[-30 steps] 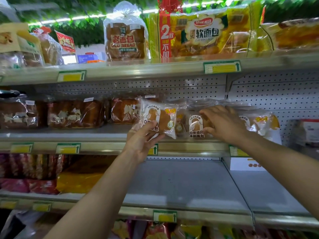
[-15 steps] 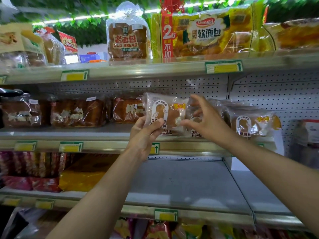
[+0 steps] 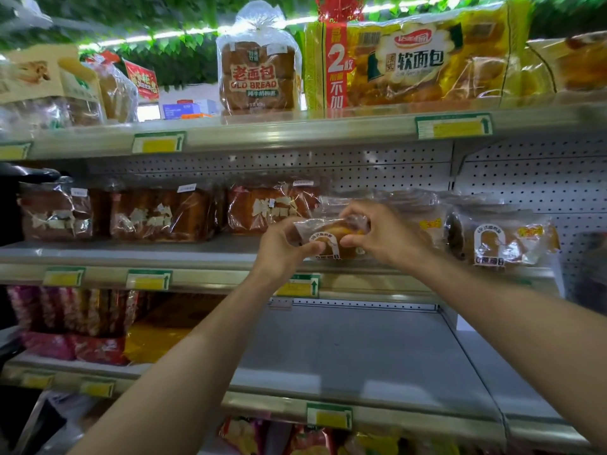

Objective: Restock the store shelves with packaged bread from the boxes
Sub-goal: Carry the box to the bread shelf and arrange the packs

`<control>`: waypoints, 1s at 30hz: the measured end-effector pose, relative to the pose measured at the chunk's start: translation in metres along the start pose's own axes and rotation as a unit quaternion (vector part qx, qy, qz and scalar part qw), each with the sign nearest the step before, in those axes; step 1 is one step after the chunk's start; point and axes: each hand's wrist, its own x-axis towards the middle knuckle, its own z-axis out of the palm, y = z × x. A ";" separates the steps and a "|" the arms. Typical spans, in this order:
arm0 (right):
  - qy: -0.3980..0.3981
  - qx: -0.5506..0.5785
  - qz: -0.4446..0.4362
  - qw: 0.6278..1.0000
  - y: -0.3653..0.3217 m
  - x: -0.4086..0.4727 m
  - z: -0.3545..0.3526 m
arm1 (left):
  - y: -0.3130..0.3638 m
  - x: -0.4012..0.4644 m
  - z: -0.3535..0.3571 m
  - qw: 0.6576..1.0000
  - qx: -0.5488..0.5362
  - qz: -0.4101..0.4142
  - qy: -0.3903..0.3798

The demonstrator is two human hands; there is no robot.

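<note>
At frame center, the left hand [image 3: 282, 247] and right hand [image 3: 384, 238] both pinch one bread pack [image 3: 328, 239] with curled fingers, just above the middle shelf [image 3: 131, 254] edge.

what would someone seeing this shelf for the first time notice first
Both hands meet at the middle shelf: the left hand and right hand pinch one small bread packet between them, just above the shelf edge. Above, on the top shelf, a big yellow soft-bread pack stands beside a clear bag marked OLD BREAD. Below the hands lies a bare grey shelf.
</note>
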 end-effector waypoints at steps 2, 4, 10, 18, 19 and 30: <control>-0.005 -0.007 0.011 1.000 0.003 0.004 0.005 | -0.005 0.003 0.003 1.000 -0.013 0.002 -0.002; -0.019 -0.046 0.012 0.999 0.004 0.006 0.005 | -0.008 0.006 0.005 1.000 -0.031 -0.001 -0.005; 0.030 -0.287 -0.031 0.957 0.017 0.011 -0.001 | -0.010 0.019 0.012 0.999 0.004 -0.024 0.031; 0.067 -0.418 -0.020 0.906 0.064 -0.026 -0.008 | -0.023 0.023 0.028 0.880 0.387 0.275 -0.019; 0.056 -0.434 -0.004 0.899 0.069 -0.029 -0.009 | -0.023 0.025 0.031 0.894 0.373 0.248 -0.025; 0.029 -0.394 0.023 0.918 0.097 -0.026 -0.024 | -0.018 0.030 0.057 0.941 0.258 0.214 -0.046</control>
